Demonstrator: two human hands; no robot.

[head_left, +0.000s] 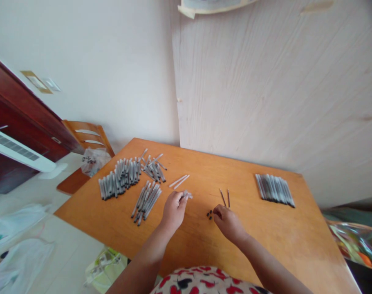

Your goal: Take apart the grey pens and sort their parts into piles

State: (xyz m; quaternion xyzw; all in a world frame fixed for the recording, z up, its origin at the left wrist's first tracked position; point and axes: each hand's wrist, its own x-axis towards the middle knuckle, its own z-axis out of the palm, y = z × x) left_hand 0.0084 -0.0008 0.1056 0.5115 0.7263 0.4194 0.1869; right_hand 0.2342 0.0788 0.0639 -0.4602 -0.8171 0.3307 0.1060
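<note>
My left hand is closed around some small translucent pieces over the middle of the wooden table. To its right, my right hand has its fingers pinched beside several small black caps; anything between them is too small to make out. Two thin dark refills lie just beyond the right hand. Past the left hand are two clear, empty-looking tubes. Grey pens with dark ends form a bundle left of my left hand, and a large pile lies farther left.
A neat row of pens lies at the table's right. More loose pens are near the back left. Walls stand behind the table. A chair with a plastic bag is at the left, and bags lie on the floor.
</note>
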